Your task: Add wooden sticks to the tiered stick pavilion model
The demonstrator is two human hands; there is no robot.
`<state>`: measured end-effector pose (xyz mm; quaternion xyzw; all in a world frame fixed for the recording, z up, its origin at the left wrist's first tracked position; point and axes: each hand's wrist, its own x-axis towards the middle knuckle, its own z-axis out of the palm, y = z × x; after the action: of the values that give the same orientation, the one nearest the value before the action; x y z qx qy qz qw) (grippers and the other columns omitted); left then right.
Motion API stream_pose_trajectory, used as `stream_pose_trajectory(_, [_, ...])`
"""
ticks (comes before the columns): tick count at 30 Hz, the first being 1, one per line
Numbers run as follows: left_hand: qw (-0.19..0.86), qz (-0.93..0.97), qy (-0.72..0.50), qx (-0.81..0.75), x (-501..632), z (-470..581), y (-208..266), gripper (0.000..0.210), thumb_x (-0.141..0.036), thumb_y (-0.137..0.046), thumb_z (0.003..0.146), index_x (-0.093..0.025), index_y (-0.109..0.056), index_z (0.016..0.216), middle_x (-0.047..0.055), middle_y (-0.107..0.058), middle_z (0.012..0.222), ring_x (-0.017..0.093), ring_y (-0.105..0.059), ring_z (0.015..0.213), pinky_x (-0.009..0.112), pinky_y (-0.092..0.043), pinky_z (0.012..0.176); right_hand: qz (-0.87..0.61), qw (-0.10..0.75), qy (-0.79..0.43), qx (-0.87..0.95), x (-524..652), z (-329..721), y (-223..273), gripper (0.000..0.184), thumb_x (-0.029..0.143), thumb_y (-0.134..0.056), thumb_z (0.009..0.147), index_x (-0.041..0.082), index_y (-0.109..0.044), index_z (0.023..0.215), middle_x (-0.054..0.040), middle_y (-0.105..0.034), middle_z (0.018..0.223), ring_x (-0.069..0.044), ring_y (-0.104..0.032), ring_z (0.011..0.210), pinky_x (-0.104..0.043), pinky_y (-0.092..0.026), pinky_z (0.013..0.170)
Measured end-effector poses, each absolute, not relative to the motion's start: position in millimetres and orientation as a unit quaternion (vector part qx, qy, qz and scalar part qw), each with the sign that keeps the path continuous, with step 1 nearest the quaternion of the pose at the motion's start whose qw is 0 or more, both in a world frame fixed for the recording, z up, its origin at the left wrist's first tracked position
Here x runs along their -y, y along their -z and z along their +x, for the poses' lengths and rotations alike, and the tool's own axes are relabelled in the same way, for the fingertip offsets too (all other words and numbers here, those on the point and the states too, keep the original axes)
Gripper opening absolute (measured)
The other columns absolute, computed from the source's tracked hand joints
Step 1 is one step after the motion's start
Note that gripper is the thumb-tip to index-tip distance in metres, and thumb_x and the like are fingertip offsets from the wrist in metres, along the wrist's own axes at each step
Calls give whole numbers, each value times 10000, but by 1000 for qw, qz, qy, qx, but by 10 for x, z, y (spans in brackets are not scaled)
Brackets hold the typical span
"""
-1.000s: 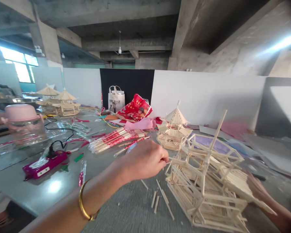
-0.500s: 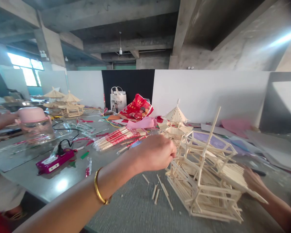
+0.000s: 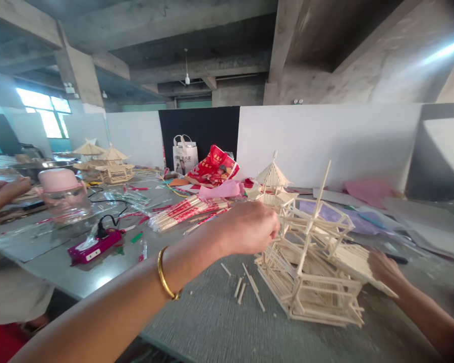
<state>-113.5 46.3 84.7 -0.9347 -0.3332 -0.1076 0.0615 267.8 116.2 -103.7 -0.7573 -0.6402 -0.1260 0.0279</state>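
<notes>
A half-built pavilion model (image 3: 325, 297) of pale wooden sticks stands on the grey table, with one long stick rising upright at a slant. My left hand (image 3: 255, 227) is closed, fingertips pinched together at the model's upper left side; what lies between them is hidden. On the right, my right hand (image 3: 386, 269) grips the outer edge of a sloping stick roof panel (image 3: 353, 259) on the model, most of its fingers out of sight behind it. A dark handle-like thing (image 3: 397, 258) shows just beyond that hand. Several loose short sticks (image 3: 253, 287) lie left of the model.
Behind stands a roofed stick pavilion (image 3: 273, 176); more pavilions (image 3: 115, 166) are far left. Bundled sticks (image 3: 189, 213), a purple power strip (image 3: 95, 247) with its cord and a pink-lidded bottle (image 3: 64, 196) lie leftward. Another person's hands (image 3: 15, 189) show at the left edge.
My left hand has shifted slightly right against the model's upper side. The model and roof panel appear a little further left and higher, partly as the view has moved. Both hands remain at the model.
</notes>
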Motion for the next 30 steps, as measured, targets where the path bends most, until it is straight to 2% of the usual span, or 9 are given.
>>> stream_pose_trajectory(5, [83, -938, 100, 323, -447, -1073, -872, 221, -109, -508, 736, -183, -716, 722, 48, -714, 703, 153, -590, 639, 301, -330, 536, -765, 6, 118, 633, -1135, 2602, 977, 193, 149, -526, 888, 178, -573, 1072, -75, -558, 1091, -208, -522, 1036, -355, -466, 829])
stream_pose_trajectory(12, [99, -955, 96, 264, -348, -776, -928, 226, -103, -492, 730, -165, -709, 729, 75, -697, 676, 149, -580, 589, 294, -354, 517, -774, -7, 103, 624, -1076, 2467, 852, 162, 226, -537, 904, 144, -577, 1038, -73, -545, 1113, -210, -513, 1049, -383, -465, 854])
stream_pose_trajectory(19, [139, -957, 77, 242, -332, -264, -843, 201, -75, -487, 679, -137, -675, 714, 80, -602, 547, 146, -488, 474, 287, -249, 396, -787, 4, 69, 613, -1036, 2372, 721, 226, 288, -515, 919, 133, -567, 1075, -81, -548, 1117, -217, -515, 1043, -407, -454, 858])
stream_pose_trajectory(24, [131, -957, 42, 255, -359, -105, -782, 266, -59, -462, 679, -108, -689, 808, 101, -610, 591, 156, -499, 502, 287, -281, 427, -790, 12, 58, 610, -1047, 2383, 711, 253, 332, -512, 920, 131, -577, 1059, -80, -555, 1107, -218, -517, 1041, -422, -442, 874])
stream_pose_trajectory(30, [125, -956, 20, 266, -365, -26, -784, 288, -55, -458, 661, -88, -698, 818, 120, -631, 625, 160, -511, 522, 279, -276, 433, -792, 13, 54, 608, -1082, 2419, 721, 288, 386, -493, 926, 130, -594, 1013, -82, -565, 1091, -211, -531, 1015, -420, -447, 869])
